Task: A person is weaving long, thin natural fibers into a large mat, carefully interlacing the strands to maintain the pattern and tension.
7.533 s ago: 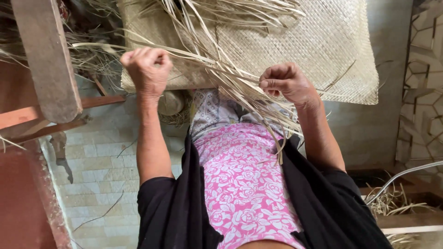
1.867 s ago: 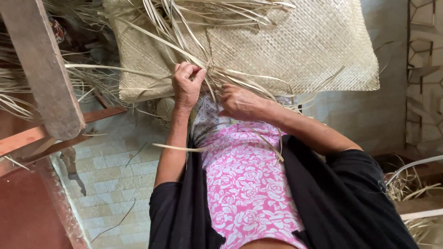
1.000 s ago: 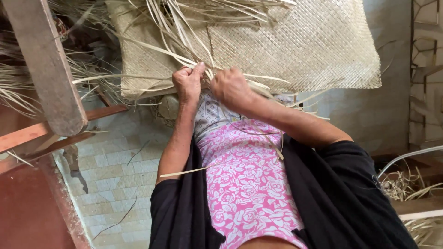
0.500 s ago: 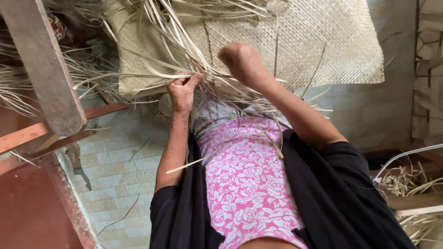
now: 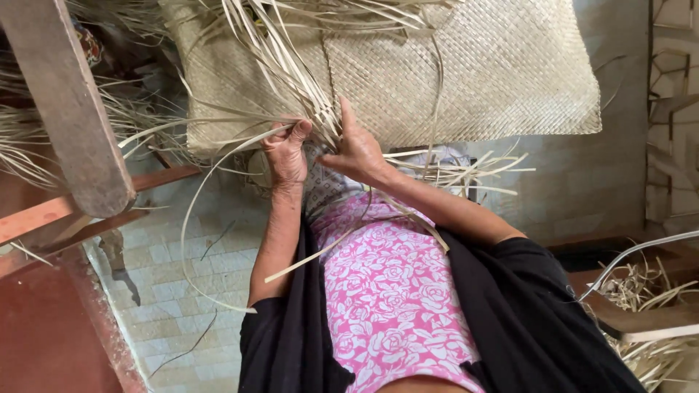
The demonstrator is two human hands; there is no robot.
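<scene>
Change since half a second ago: right hand has dropped from high on the mat to its near edge, now close beside the left hand; left hand sits a little higher than before.
Work piece: pale tan, flat woven straw mat, spread ahead of the person's lap, its near edge at the hands; top edge cut off by the frame.
Loose material: long, pale dried leaf strips fan out from the mat's unfinished left part; one strip curves down past the left forearm toward the floor.
Left hand: fingers curled, pinching a few strips at the mat's edge; forearm runs straight up from the lap.
Right hand: fingers extended upward against the strips, thumb side toward the left hand; whether it grips a strip cannot be told, as the fingertips are hidden among the strips.
Clothing: pink floral-print garment under black sleeves.
Surroundings: brown wooden post at left, top cut off; grey tiled floor below; heap of straw offcuts at right, partly out of frame.
Hard to make out: exact weave point under the hands, covered by overlapping strips.
</scene>
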